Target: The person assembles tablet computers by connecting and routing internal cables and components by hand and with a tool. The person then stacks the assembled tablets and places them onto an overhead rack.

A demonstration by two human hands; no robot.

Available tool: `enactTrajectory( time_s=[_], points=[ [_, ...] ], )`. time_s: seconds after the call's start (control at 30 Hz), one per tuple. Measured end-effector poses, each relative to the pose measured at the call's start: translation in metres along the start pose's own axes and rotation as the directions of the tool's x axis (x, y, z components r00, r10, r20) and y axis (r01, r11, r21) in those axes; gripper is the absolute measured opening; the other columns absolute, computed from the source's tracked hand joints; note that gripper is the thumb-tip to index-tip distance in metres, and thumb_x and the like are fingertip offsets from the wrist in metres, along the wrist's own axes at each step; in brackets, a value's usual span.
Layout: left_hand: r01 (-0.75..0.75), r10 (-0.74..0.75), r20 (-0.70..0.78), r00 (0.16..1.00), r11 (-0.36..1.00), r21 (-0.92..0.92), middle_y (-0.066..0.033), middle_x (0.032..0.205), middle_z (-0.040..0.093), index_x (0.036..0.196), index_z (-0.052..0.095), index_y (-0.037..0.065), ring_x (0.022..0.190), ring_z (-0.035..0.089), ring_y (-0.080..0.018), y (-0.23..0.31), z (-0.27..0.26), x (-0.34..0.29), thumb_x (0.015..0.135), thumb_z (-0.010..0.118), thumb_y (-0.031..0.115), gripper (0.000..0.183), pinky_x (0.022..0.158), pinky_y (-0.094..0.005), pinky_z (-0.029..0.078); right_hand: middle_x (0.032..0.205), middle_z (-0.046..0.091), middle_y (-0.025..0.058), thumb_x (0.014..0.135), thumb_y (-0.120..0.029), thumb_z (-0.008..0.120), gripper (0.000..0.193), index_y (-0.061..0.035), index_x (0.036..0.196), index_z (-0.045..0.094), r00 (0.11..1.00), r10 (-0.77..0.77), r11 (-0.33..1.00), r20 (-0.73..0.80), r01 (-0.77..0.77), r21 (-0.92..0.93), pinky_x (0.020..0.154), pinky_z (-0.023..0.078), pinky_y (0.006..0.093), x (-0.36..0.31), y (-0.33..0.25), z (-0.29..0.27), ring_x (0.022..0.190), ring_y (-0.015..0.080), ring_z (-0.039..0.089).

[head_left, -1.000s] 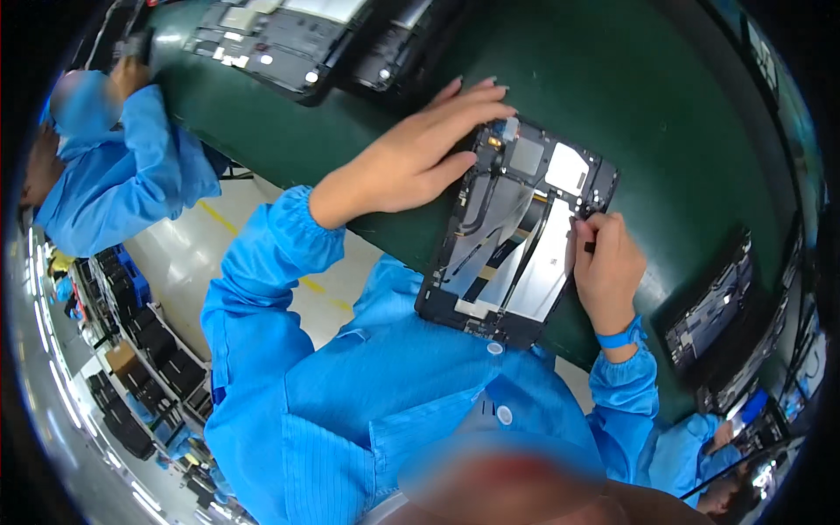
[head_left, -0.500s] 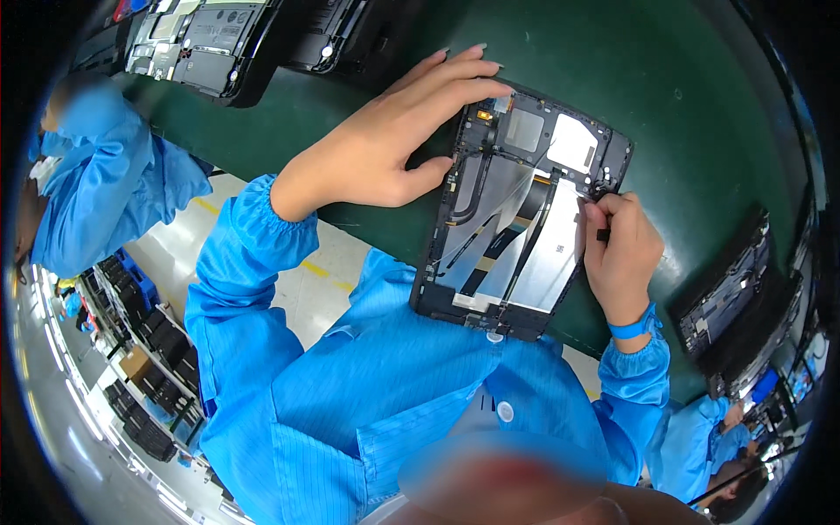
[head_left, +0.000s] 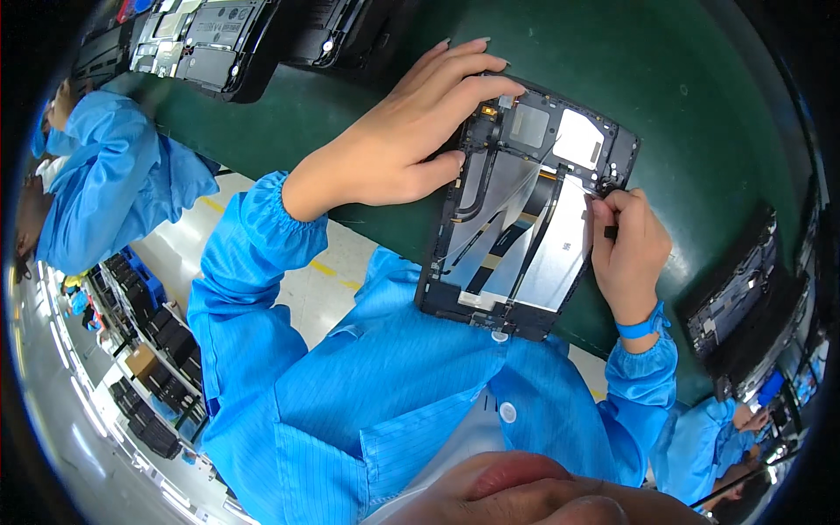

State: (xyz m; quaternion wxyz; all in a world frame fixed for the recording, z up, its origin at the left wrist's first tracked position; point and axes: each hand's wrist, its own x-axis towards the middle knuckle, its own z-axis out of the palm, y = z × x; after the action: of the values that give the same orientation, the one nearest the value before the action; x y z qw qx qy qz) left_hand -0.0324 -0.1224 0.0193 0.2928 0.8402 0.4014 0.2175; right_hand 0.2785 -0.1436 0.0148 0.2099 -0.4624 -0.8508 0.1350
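Across the near edge of the green bench (head_left: 691, 166) lies the opened tablet (head_left: 525, 219), my landmark for all the rest; its near end juts past that edge in front of the blue coat (head_left: 376, 385), and from my remote view I cannot tell whether it touches the cloth; within its black frame I see a silvery panel (head_left: 560, 254) crossed by a dark cable (head_left: 541, 234), and toward the far end a bright white rectangle (head_left: 577, 140) beside a grey square (head_left: 529, 127).

At the tablet's far left corner I have the left hand (head_left: 398, 144) unclenched, fingers spread; one fingertip touches that corner, the thumb tip meets the left side, and the other fingers reach past the far edge; I make out nothing gripped in it. Along the tablet's right side I have the right hand (head_left: 632, 254) curled, thumb and forefinger pinched together at the rim; it grasps a small black piece (head_left: 610, 232), mostly hidden by the fingers, so I cannot tell its kind; a blue band (head_left: 643, 325) circles that wrist.

Beyond the tablet to the far left I see an opened device (head_left: 214, 39), with a darker device (head_left: 328, 35) beside it; well to the tablet's right is another exposed device (head_left: 735, 284); well to its left show a co-worker's sleeve (head_left: 114, 131) and loaded shelves (head_left: 166, 332).
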Motion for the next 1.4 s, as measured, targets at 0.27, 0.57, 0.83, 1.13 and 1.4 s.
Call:
enactTrajectory(
  time_s=[0.27,0.57,0.83,1.13,1.4],
  points=[
    [0.017,-0.017,0.019,1.0,1.0,-0.011,-0.0183,0.158,0.035,0.147,0.044,0.008,0.156,0.017,-0.0401,0.0017,-0.0019,0.0004,0.069,0.063,0.001,0.08,0.128,-0.0561,0.009,0.078,0.056,0.0094,0.081,-0.006,0.079,0.026,-0.0077,0.092,0.056,1.0,-0.014,1.0,-0.006,0.014,0.007,0.053,0.044,0.0401,0.0002,0.0008,0.0009,0.061,0.0295,0.059],
    [0.02,-0.02,0.024,1.0,1.0,-0.004,-0.0172,0.159,0.033,0.148,0.043,0.009,0.156,0.015,-0.0387,0.0023,-0.0024,0.0007,0.071,0.065,0.0,0.081,0.128,-0.0556,0.007,0.078,0.056,0.0095,0.08,-0.005,0.08,0.027,-0.0075,0.092,0.056,1.0,-0.022,1.0,-0.009,0.021,-0.004,0.054,0.044,0.0402,0.0016,-0.0003,-0.0005,0.061,0.03,0.059],
    [0.004,-0.004,0.008,1.0,1.0,0.023,-0.0204,0.151,0.039,0.145,0.044,0.01,0.152,0.022,-0.0422,0.0039,-0.0016,0.0012,0.077,0.063,-0.002,0.072,0.127,-0.0555,0.013,0.077,0.055,0.0093,0.079,-0.004,0.08,0.028,-0.0071,0.092,0.055,1.0,-0.023,1.0,-0.007,0.023,0.002,0.054,0.044,0.04,-0.0002,0.0009,0.0001,0.061,0.0294,0.059],
    [-0.031,0.03,-0.036,0.999,0.999,-0.018,-0.0204,0.151,0.039,0.145,0.044,0.01,0.152,0.022,-0.0426,0.0004,-0.0006,-0.0004,0.077,0.064,0.0,0.071,0.127,-0.0556,0.014,0.078,0.055,0.009,0.078,-0.005,0.08,0.029,-0.0071,0.091,0.055,0.999,-0.031,0.999,-0.009,0.031,-0.009,0.053,0.044,0.0399,0.0005,0.0014,0.0008,0.062,0.0286,0.059],
    [-0.029,0.029,-0.024,0.999,1.0,0.005,-0.0207,0.151,0.039,0.144,0.044,0.009,0.152,0.022,-0.0424,0.0024,-0.0021,0.0004,0.075,0.064,0.001,0.072,0.127,-0.0553,0.013,0.078,0.055,0.0091,0.079,-0.005,0.081,0.029,-0.0075,0.092,0.055,1.0,-0.022,1.0,-0.01,0.022,-0.002,0.053,0.044,0.0395,0.001,0.0009,0.0002,0.061,0.0282,0.059]
  ],
)
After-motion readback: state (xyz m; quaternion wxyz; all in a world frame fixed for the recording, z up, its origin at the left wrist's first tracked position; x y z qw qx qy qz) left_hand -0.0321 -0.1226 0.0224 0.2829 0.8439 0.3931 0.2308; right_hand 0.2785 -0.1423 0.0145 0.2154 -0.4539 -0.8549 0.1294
